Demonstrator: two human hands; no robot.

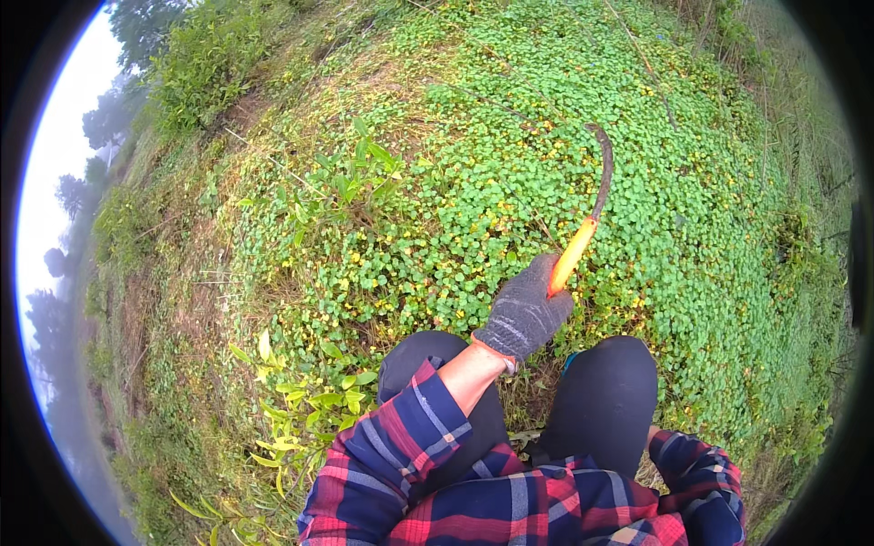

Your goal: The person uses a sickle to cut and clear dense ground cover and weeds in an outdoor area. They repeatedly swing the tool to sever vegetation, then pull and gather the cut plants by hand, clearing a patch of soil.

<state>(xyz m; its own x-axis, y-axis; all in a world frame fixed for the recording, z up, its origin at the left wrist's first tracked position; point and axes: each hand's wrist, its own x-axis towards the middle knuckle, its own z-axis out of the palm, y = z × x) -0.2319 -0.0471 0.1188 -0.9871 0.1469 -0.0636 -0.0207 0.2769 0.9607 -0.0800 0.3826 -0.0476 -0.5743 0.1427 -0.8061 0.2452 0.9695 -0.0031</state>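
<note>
My left hand [527, 310], in a grey knitted glove with an orange cuff, grips the yellow-orange handle of a sickle [575, 251]. The sickle's dark curved blade [605, 164] points up and away from me, above low green ground cover [519, 198] dotted with yellow. My right hand is hidden behind my right knee [611, 396]; only the plaid sleeve [696, 471] and a bit of wrist show. Both of my knees are bent, in dark trousers, with the gloved hand just in front of and between them.
A leafy shrub [355, 177] stands ahead to the left, and another [307, 403] grows beside my left knee. Thin dry stems [642, 58] cross the ground cover. A larger bush [198, 75] is at the upper left. Misty trees line the far left, beyond a slope.
</note>
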